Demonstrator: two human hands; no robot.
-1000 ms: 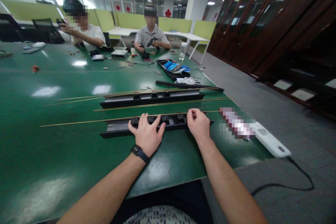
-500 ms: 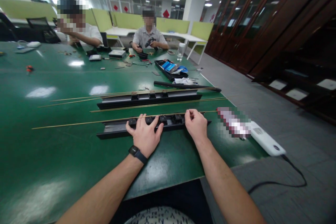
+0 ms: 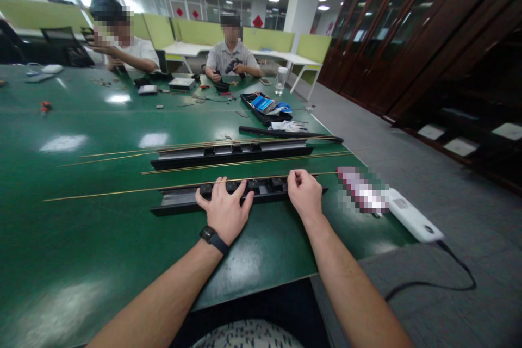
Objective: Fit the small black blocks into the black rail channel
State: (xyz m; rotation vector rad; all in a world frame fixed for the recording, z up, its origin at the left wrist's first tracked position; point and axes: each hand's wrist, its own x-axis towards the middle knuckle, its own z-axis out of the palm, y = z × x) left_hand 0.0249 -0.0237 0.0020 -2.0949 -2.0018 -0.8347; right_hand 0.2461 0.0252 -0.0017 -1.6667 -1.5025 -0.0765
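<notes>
A long black rail with several black inserts lies across the green table right in front of me. My left hand rests flat on it, fingers spread over the inserts; a black watch sits on that wrist. My right hand pinches a thin brass rod at the rail's right part. The rod runs far to the left along the rail's back edge. A second black rail lies parallel behind, with more brass rods beside it.
A white power strip with a black cable hangs over the table's right corner. Further back are a black bar, a black tray with blue items, and a water glass. Two seated people work at the far end.
The thin brass rod has slid to the left along the near rail. Both hands stay where they were on the rail.
</notes>
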